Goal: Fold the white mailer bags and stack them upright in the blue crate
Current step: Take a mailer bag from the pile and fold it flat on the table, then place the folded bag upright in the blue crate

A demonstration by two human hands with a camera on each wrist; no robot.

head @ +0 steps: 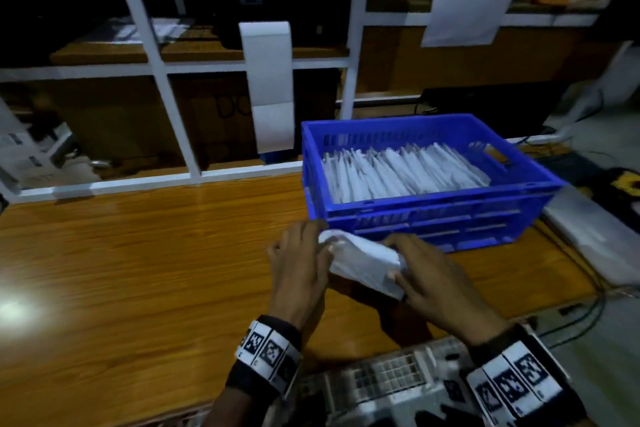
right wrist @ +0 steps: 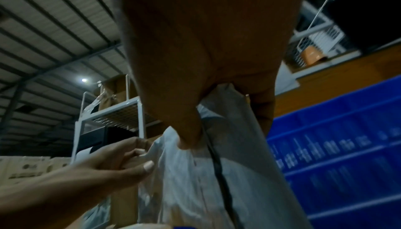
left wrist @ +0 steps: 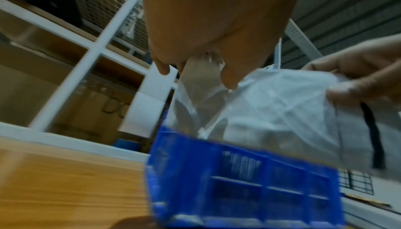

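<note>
A folded white mailer bag [head: 363, 263] is held above the wooden table [head: 138, 270], just in front of the blue crate [head: 433, 215]. My left hand [head: 304, 263] pinches the bag's left end [left wrist: 195, 85]. My right hand [head: 436, 277] grips its right end, thumb on the near face [right wrist: 190, 140]. A black strip [right wrist: 217, 164] runs down the bag. Several folded white bags [head: 401, 170] stand upright in a row inside the crate, filling most of it.
A white-framed shelf rack [head: 173, 114] backs the table, with a long white strip [head: 270, 87] hanging from it. A white wire-mesh basket [head: 391, 381] sits at the near edge below my wrists. Cables and a white pad [head: 595, 236] lie right of the crate.
</note>
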